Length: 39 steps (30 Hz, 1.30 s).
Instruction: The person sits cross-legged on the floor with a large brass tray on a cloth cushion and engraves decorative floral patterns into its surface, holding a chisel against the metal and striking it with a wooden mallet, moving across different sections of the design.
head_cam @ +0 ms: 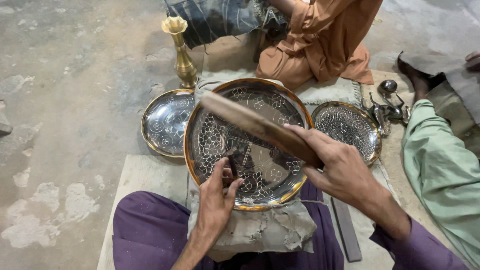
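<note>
A large round engraved metal plate [280, 107] with a brass rim rests tilted on a grey cloth pad [270, 227] over my lap. My left hand [217, 197] pinches a small dark chisel [232, 162] upright against the plate's lower centre. My right hand [337, 167] grips a flat wooden mallet [245, 120] that reaches up and left across the plate, above the chisel.
A smaller engraved plate [165, 122] lies left, another [350, 127] right. A brass vase [182, 55] stands behind. Small metal figures [387, 107] sit at the right. A flat metal bar [347, 230] lies by my right knee. One person in orange sits opposite, another in green at right.
</note>
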Available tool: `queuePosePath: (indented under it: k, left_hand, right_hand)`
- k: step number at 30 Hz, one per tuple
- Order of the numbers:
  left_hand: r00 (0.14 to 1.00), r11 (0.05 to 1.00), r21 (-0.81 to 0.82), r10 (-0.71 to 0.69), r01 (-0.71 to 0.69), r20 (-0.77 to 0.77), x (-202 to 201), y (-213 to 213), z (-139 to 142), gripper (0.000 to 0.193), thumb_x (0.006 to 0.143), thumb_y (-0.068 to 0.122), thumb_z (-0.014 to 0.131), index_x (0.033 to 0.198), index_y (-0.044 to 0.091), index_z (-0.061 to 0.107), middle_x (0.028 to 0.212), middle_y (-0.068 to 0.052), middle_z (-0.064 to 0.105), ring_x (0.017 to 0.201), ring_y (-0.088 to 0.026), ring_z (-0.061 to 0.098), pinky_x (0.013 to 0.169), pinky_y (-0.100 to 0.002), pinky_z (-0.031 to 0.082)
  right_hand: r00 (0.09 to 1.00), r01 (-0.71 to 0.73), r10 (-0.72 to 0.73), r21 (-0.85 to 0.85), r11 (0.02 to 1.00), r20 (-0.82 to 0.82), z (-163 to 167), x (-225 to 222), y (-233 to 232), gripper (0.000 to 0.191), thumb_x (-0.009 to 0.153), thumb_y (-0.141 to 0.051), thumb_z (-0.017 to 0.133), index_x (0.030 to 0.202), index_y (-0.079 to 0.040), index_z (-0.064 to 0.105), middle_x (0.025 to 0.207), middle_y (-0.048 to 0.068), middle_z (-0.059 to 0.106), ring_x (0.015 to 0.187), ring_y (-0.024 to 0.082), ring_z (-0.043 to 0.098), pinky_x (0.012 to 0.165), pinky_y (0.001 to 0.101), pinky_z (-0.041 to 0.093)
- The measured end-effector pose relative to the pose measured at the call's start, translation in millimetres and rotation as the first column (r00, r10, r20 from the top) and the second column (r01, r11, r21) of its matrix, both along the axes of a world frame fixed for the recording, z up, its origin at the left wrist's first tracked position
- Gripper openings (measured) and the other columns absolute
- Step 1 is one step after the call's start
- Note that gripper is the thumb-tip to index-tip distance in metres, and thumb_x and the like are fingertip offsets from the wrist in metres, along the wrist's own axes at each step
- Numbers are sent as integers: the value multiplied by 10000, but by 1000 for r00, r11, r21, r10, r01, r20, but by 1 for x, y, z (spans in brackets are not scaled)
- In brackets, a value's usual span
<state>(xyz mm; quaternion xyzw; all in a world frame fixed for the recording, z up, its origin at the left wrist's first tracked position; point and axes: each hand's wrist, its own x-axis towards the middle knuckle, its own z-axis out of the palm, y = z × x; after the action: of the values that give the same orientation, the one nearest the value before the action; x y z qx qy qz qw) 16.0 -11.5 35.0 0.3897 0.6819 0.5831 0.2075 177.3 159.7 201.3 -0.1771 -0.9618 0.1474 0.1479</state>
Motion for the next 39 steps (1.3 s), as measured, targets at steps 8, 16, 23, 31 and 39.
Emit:
queuePosePath:
  k: [8, 16, 23, 31, 39]
  left_hand:
    - [1000, 993, -115, 23, -25, -16, -1, 9, -18, 522, 915, 79, 696, 1396, 80, 493, 975, -133, 766, 876, -234, 791, 699, -352, 692]
    - [998, 998, -47, -41, 39, -40, -1, 8, -14, 543, 889, 59, 696, 1406, 98, 534, 1024, -149, 776, 898, -234, 804, 731, -355, 707]
    - [997, 996, -82, -50, 44, -63, -6, 6, -5, 543, 876, 120, 749, 1382, 107, 552, 979, -128, 781, 871, -223, 802, 733, -352, 698]
    - [987, 996, -62, -74, 66, -140, -7, 6, -8, 530, 877, 63, 723, 1380, 81, 557, 948, -112, 781, 838, -206, 802, 708, -337, 690]
    - [960, 969, -116, -233, 216, -158, -14, 10, 10, 522, 876, 48, 710, 1382, 91, 587, 966, -114, 796, 846, -203, 794, 755, -353, 649]
  right_hand:
    - [935, 11, -67, 159, 987, 349, 9, -22, 3, 904, 730, -83, 698, 1569, -299, 443, 1096, 38, 681, 759, 238, 728, 638, 388, 598]
    - [998, 61, -60, 28, 998, -35, -14, -1, 10, 847, 739, -81, 686, 1538, -201, 436, 1198, 127, 681, 851, 297, 731, 750, 415, 610]
    - [962, 223, -239, 123, 967, 132, -7, 20, 11, 817, 748, -77, 677, 1500, -314, 462, 1064, 56, 718, 776, 307, 724, 676, 422, 598]
    - [918, 60, -146, 235, 970, 370, -9, 14, 15, 798, 814, -122, 688, 1546, -335, 450, 980, 41, 694, 819, 244, 724, 664, 427, 588]
    - [949, 186, -234, 224, 957, 210, -48, 45, 10, 808, 805, -176, 723, 1535, -390, 450, 959, 35, 716, 795, 240, 729, 670, 401, 595]
